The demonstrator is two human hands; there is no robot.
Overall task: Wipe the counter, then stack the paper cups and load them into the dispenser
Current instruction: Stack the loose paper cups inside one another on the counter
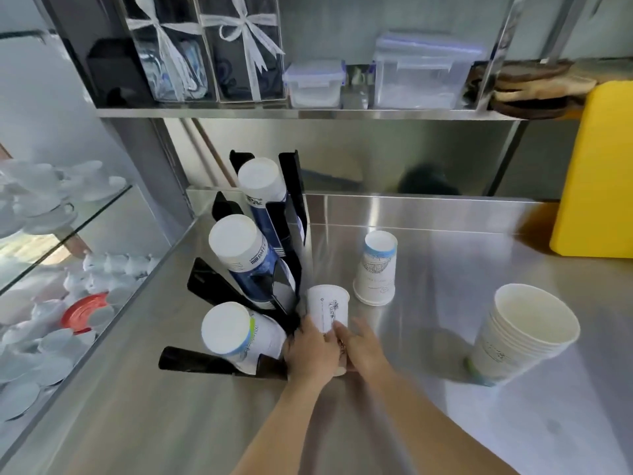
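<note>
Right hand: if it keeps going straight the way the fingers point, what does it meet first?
The right hand points up and away, fingertips already on the held paper cup. Past that, the line likely meets the upside-down blue-banded cup or passes just left of it; depth is unclear.

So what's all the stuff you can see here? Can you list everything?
dispenser: one, black, left on the counter, three slots
cup stacks in dispenser: three, white and blue, lying tilted with bottoms up
upside-down cups: one stack, white with blue band, standing mid-counter
open cup stack: one, white, tilted, right on the counter
held cups: one stack, white with a drawing, beside the dispenser
counter: one, shiny steel
yellow bin: one, right edge
clear boxes: two, on the shelf
ribboned gift boxes: two, clear, shelf left
white dishes: many, glass case left
left hand: fingers closed on the held cups
right hand: fingers on the held cups
</note>
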